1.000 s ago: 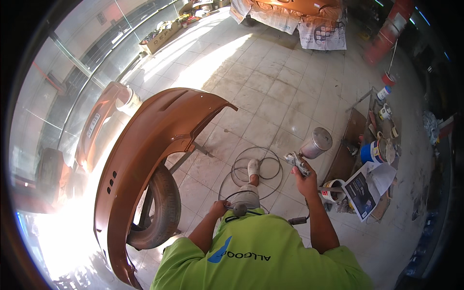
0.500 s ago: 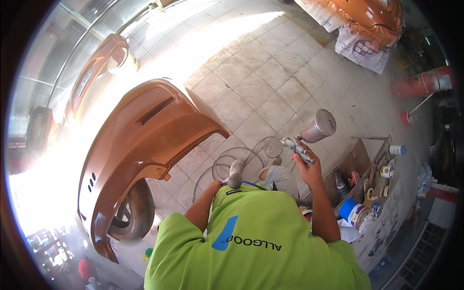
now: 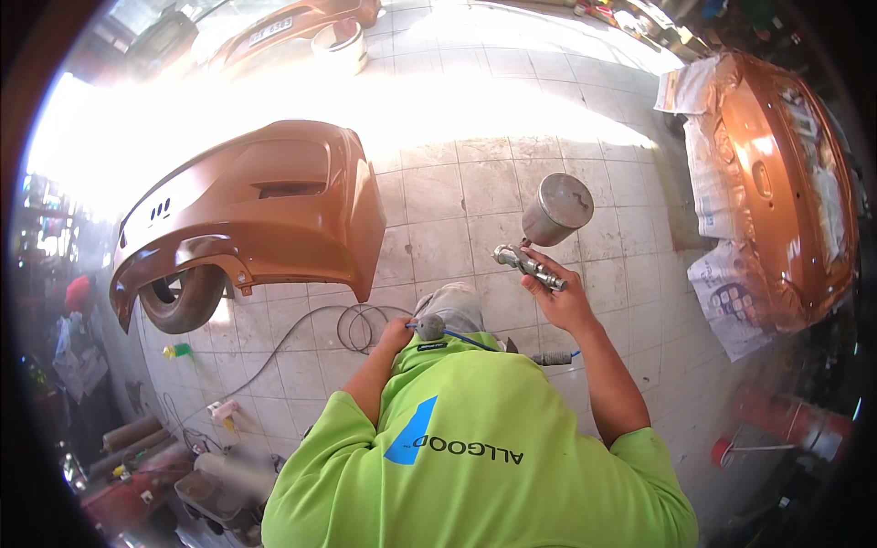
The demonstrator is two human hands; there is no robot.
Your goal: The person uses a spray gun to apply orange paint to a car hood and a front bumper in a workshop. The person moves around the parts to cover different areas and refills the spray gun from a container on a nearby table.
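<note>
My right hand [image 3: 562,300] is closed around a metal spray gun [image 3: 528,266], held out over the tiled floor. The gun's round silver paint cup [image 3: 557,212] sits on its far side. My left hand [image 3: 395,336] is closed on a thin blue hose [image 3: 466,339], close to my shirt. That hose runs across my front towards the right. To my left, a glossy orange car body panel [image 3: 265,205] stands with a tyre [image 3: 196,301] beneath its arch. The panel is apart from the spray gun.
An orange panel [image 3: 766,137] edged with masking paper stands at the right. A thin grey hose [image 3: 283,342] coils over the floor at the left. A white bucket [image 3: 340,47] stands far off, a red cylinder [image 3: 790,422] lower right. Machinery [image 3: 219,493] sits lower left.
My view has turned towards the right, bringing the masked panel fully into sight. The tool tray has left the view. Both hands keep their holds.
</note>
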